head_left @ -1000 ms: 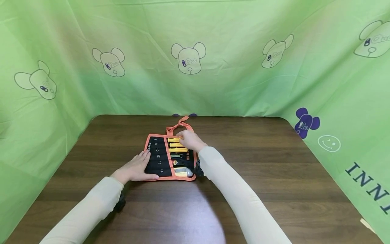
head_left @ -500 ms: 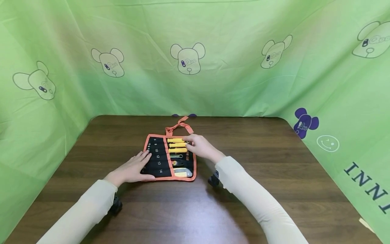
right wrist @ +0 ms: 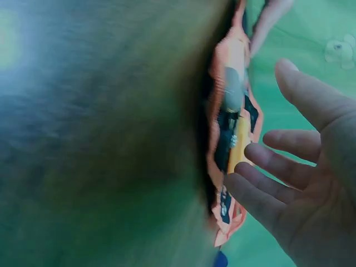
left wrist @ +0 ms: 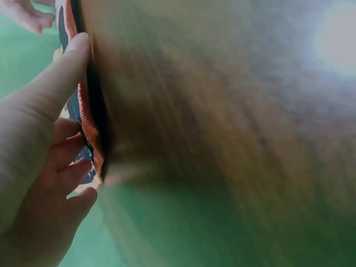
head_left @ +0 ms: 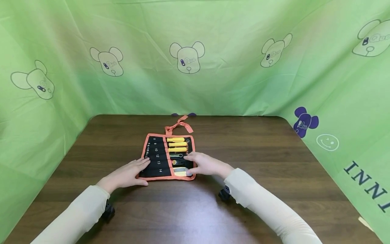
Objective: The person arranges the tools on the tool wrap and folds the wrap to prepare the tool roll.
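Note:
A black cloth tool roll (head_left: 157,162) with orange edging lies unfolded on the table, numbers printed down its pockets. Three yellow screwdriver handles (head_left: 177,144) stick out of the upper pockets. Below them are a small ring-ended wrench (head_left: 180,156), a dark tool with a yellow label (head_left: 175,162) and a grey-and-yellow utility knife (head_left: 181,171). My left hand (head_left: 129,173) rests at the roll's left edge, thumb near its lower corner. Over the roll's right side, by the knife, hovers my right hand (head_left: 208,165), fingers spread and nothing held; the right wrist view shows its palm bare.
An orange tie strap (head_left: 176,128) trails from the roll's far edge across the brown wooden table (head_left: 259,145). Behind and beside the table hangs a green cloth (head_left: 231,88) printed with bear heads.
From the screwdriver handles at the far pockets, my right hand has moved back toward me and down to the knife. My left hand has slid slightly left and nearer.

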`<state>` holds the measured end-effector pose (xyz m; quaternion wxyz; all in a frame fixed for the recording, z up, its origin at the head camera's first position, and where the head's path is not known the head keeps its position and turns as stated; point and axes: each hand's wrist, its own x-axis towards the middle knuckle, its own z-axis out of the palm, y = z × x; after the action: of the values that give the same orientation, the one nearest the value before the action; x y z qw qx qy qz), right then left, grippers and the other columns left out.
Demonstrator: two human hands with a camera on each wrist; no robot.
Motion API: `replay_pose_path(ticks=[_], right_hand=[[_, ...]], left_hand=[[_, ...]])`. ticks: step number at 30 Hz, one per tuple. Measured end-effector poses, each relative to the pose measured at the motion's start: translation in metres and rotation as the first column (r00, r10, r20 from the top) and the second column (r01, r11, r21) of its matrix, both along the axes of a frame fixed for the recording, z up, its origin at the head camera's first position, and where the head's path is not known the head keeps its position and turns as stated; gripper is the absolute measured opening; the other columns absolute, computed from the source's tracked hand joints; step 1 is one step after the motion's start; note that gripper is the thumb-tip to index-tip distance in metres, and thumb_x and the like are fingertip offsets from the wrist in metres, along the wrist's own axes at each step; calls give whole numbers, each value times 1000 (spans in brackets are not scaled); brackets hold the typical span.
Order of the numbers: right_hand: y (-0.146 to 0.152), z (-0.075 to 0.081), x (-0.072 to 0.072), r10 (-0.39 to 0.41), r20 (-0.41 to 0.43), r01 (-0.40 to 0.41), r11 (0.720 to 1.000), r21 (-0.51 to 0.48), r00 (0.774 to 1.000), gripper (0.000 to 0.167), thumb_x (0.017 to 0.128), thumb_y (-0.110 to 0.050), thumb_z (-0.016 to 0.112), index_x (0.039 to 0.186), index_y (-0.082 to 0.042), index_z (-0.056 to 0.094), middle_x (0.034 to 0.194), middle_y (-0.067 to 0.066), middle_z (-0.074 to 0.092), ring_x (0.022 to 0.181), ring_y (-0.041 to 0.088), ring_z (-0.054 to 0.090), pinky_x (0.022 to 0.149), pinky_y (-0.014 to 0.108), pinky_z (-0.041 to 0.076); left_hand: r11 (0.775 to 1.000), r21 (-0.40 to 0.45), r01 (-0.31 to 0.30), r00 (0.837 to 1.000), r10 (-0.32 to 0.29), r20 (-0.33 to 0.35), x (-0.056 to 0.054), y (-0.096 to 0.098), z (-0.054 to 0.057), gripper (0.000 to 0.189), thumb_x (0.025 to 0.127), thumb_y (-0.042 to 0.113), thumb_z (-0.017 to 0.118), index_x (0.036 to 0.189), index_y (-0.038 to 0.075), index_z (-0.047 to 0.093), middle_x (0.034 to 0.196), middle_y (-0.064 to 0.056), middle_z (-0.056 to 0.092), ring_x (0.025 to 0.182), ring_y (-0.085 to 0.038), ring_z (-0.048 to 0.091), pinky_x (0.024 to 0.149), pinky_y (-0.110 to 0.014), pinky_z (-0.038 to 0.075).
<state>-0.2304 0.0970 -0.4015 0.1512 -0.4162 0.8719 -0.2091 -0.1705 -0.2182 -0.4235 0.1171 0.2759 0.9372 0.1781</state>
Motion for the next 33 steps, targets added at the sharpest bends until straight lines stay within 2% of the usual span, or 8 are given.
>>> replay_pose_path(ticks=[5,10,19,23,25,28,31,33], right_hand=[[-2,-5,9,30,-24,-27,993,113,999,73,81,-39,69,135,4,43,136,19,41,124,28,38,101,39,32],[-3,-8,14,85,-109,-67,986,154,990,71,78,-35,73,130,6,48,134,21,42,124,31,37,101,39,32],[-3,-14,16,141,-262,-103,982,156,955,44,80,-22,70,113,5,61,125,23,51,114,31,49,94,37,40],[-5,-13,17,133,-279,-92,984,153,951,23,80,-18,67,93,0,65,118,21,56,104,29,56,85,35,46],[-5,-11,18,120,-289,-79,985,150,950,12,78,-16,66,77,-5,63,106,17,60,89,24,60,74,31,48],[-6,-9,19,82,-290,-42,989,142,953,24,78,-16,65,58,-13,52,72,3,58,60,13,51,53,25,40],[-5,-6,18,44,-258,-14,993,118,965,31,81,-16,65,53,-16,50,52,-8,42,46,6,35,44,21,29],[-4,-4,17,31,-230,-9,995,97,973,31,82,-14,66,53,-16,53,49,-11,39,45,4,32,44,20,28]], left_hand=[[1000,0,9,1000,-9,-5,3,0,1,80,84,42,63,138,-7,33,144,-23,28,133,-38,21,104,-51,21],[1000,1,5,1000,-5,-5,4,0,2,77,85,39,63,138,-7,33,144,-23,28,133,-38,22,103,-51,22],[999,-42,34,997,-37,-62,5,0,-1,69,87,35,62,135,-9,38,142,-24,31,131,-38,27,103,-49,24],[993,-102,61,989,-74,-127,7,1,-2,58,89,24,62,132,-10,43,139,-25,36,128,-36,33,102,-48,28],[988,-135,75,981,-97,-166,8,1,-1,51,89,17,61,129,-9,46,136,-24,40,126,-35,37,100,-47,30],[983,-160,88,971,-121,-205,8,0,0,43,88,9,59,127,-8,51,133,-24,44,123,-34,41,99,-46,33],[984,-150,92,969,-123,-214,9,-2,2,38,88,5,58,124,-7,54,130,-23,47,121,-35,44,98,-46,34],[987,-137,83,972,-110,-207,8,-4,3,36,88,6,57,123,-6,56,129,-22,49,119,-35,45,96,-46,36]])
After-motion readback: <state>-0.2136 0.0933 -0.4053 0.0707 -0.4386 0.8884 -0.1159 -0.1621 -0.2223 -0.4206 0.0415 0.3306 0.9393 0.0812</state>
